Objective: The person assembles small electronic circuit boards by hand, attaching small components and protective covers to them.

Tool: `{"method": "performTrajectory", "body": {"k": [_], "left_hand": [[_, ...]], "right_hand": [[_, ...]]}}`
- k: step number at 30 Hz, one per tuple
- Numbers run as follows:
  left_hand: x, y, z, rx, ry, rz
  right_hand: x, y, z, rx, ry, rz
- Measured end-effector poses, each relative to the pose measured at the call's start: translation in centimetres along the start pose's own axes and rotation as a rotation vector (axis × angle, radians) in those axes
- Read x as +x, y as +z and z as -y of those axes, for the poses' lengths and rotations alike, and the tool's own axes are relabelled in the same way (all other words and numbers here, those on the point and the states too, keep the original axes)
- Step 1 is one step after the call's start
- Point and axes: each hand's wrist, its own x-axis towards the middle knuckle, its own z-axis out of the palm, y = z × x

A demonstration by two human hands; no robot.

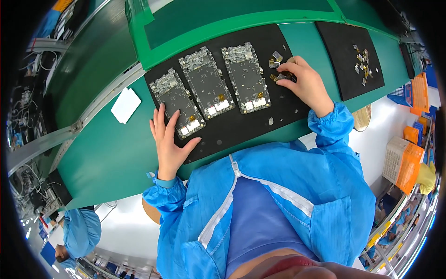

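Three dark green circuit boards lie side by side on a black mat (209, 135): a left board (179, 100), a middle board (204, 81) and a right board (244, 76). My left hand (168, 142) is open, fingers spread, its fingertips on the left board's lower part. Right of the boards, my right hand (302, 79) curls thumb and fingers over a pile of small shiny flat pieces (276, 59), some silvery, some gold-brown. What lies between those fingertips is too small and partly hidden to make out.
A second black mat (344, 65) at the right carries a scatter of similar small pieces (364, 63). White cards (126, 105) lie on the green table (107, 153) at the left. A green-edged raised frame (232, 29) runs along the back. Another person (81, 232) is at the lower left.
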Motion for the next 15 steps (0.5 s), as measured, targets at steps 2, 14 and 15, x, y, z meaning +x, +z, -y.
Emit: {"method": "performTrajectory", "body": {"k": [2, 14, 15], "left_hand": [[-0.1, 0.1, 0.2, -0.026, -0.008, -0.009], [-0.1, 0.0, 0.3, -0.027, -0.017, -0.024], [-0.3, 0.0, 0.3, -0.025, -0.013, -0.030]], "right_hand": [[0.5, -0.1, -0.4, 0.004, -0.017, 0.038], [3.4, -0.2, 1.2, -0.237, -0.141, 0.337], [3.8, -0.1, 1.4, -0.290, -0.151, 0.401]]}}
